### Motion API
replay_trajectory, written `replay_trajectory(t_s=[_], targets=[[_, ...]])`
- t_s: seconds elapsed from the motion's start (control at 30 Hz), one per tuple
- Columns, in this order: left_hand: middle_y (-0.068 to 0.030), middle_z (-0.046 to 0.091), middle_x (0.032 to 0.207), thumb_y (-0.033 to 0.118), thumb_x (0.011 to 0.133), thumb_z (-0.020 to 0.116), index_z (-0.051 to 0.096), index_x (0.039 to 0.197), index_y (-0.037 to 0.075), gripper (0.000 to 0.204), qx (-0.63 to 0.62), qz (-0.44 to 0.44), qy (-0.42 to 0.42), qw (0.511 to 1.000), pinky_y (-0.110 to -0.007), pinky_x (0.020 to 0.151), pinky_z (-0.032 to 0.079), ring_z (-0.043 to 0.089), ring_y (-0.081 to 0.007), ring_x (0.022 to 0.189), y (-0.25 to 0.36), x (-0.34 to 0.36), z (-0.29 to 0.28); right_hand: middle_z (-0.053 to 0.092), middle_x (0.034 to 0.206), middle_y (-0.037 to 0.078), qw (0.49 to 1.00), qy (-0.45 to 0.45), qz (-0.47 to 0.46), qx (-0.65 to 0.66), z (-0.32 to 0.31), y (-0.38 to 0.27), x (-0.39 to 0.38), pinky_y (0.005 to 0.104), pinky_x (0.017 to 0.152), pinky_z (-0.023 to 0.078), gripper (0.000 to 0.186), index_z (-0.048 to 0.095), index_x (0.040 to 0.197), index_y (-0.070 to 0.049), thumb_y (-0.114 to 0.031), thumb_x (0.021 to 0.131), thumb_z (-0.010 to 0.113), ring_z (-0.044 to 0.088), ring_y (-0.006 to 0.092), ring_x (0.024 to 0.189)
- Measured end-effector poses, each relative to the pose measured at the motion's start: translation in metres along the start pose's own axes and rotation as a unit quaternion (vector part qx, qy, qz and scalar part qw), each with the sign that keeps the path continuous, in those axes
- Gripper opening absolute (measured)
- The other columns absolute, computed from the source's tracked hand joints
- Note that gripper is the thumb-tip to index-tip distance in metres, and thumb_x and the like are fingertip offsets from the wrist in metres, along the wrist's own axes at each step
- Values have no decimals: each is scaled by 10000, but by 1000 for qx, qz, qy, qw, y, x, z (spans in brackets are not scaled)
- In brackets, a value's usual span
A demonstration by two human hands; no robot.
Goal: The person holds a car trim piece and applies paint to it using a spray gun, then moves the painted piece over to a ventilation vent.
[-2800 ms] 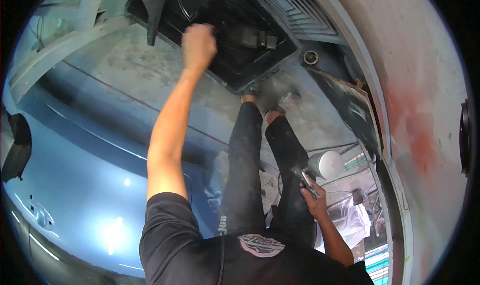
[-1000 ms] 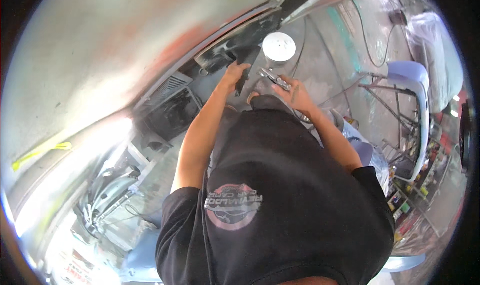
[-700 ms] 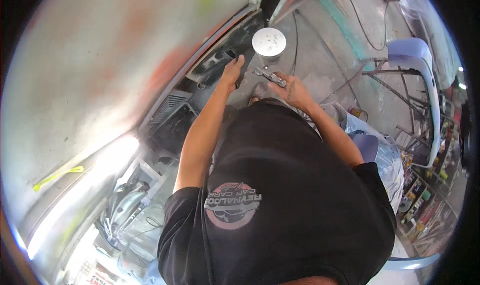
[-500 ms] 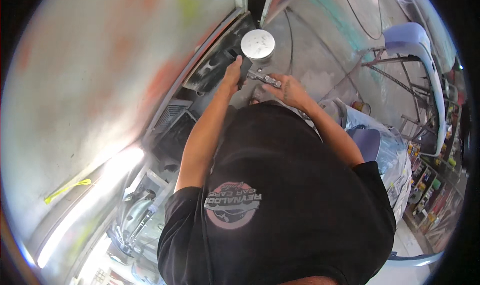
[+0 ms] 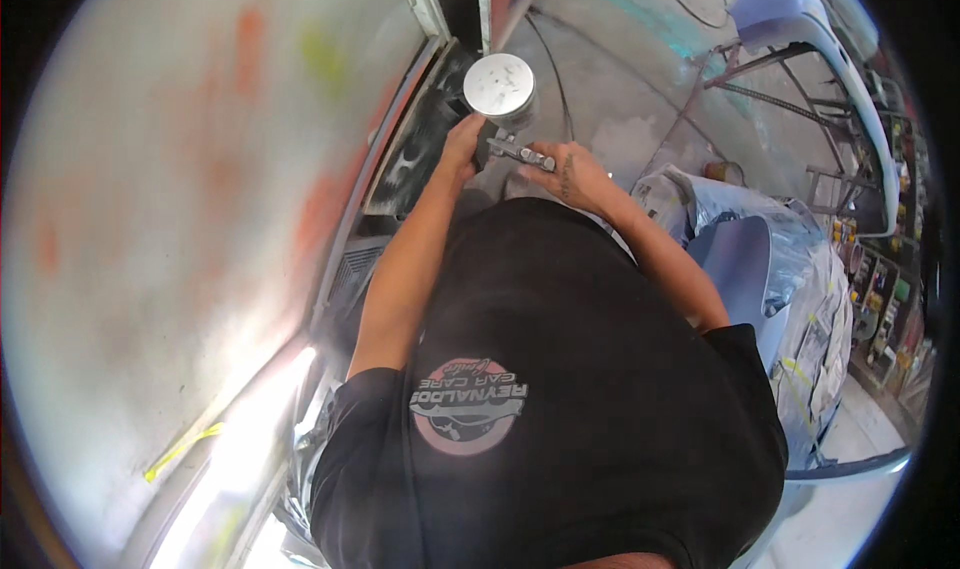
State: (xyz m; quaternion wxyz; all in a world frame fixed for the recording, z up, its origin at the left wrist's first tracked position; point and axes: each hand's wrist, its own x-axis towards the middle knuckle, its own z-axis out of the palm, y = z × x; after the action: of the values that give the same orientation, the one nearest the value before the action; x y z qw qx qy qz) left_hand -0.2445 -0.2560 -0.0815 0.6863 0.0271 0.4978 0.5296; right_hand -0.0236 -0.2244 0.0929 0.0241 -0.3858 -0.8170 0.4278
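Note:
My right hand (image 5: 578, 176) is closed around a metal spray gun (image 5: 522, 153). Over the gun stands a round cup with a pale silver lid (image 5: 499, 83), apparently part of it. Close by on the left, my left hand (image 5: 461, 147) is curled with its thumb up against a dark, flat-looking piece (image 5: 485, 145) just below the cup. The fingers on its far side are hidden, and the kind of piece is not plain. Both forearms reach forward past my black shirt (image 5: 600, 369).
A large pale panel with red and yellow smudges (image 5: 220, 169) fills the left side. Beside it lies a dark scuffed part (image 5: 410, 164). At right are a bluish curved part on a metal stand (image 5: 785, 14), plastic sheeting (image 5: 810, 339) and crowded shelves (image 5: 880, 299). A hose (image 5: 555, 79) crosses the floor.
The view has turned, so the panel and the stand sit differently in it. Both hands keep their grips, and the cup appears slightly further left and tilted.

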Motion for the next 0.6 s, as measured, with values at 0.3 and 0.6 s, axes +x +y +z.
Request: replay_trajectory(t_s=[0.3,0.6], targets=[[-67,694,989,296,954,685,654,1236,48,377,82,38,-33,995,-332,667,543,669,-177,788,25,6,7,713,919,277,998,54,30,2,-2,-12,20,454,781,535,450,678,1210,19,-337,936,705,713,420,865],[-21,674,913,362,996,624,679,1109,70,318,159,72,-10,985,-304,514,466,612,-141,693,34,4,-12,720,924,251,992,97,78,4,4,-16,44,479,791,542,374,696,1218,-58,-286,921,702,699,437,891]])
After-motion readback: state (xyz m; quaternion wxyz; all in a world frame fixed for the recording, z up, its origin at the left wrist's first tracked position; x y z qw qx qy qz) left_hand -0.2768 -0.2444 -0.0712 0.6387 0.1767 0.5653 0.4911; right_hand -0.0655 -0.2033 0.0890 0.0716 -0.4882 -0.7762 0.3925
